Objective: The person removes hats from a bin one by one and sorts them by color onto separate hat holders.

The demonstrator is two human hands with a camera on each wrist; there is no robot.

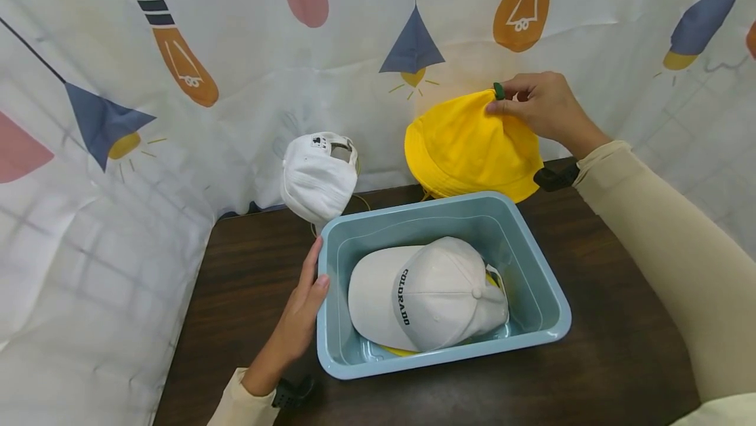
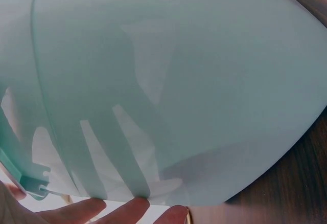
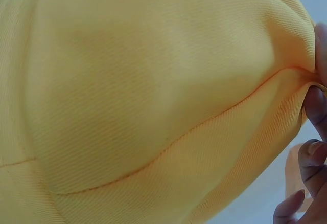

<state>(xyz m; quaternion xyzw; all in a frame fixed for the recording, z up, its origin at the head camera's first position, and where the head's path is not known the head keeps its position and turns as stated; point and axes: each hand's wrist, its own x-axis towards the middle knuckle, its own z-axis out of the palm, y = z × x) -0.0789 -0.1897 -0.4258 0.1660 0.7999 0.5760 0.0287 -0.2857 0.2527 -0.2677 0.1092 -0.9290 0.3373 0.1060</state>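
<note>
My right hand (image 1: 540,107) pinches the top of a yellow bucket hat (image 1: 466,140), beside a small green tab (image 1: 499,90). In the right wrist view the hat's seamed cloth (image 3: 153,96) gathers between the fingertips. The hat hangs brim down behind a light blue plastic tub (image 1: 445,360). Against the tub's left outer side rests my left hand (image 1: 301,311), fingers extended along the wall. The left wrist view shows its fingertips (image 2: 135,203) touching that wall. Inside the tub lies a white cap (image 1: 443,291) lettered COLORADO, with something yellow partly hidden beneath it.
Behind the tub's left corner stands another white cap (image 1: 319,176), leaning near the curtain. A patterned white curtain (image 1: 354,39) closes off the back and sides. Everything stands on a dark wood table (image 1: 608,360).
</note>
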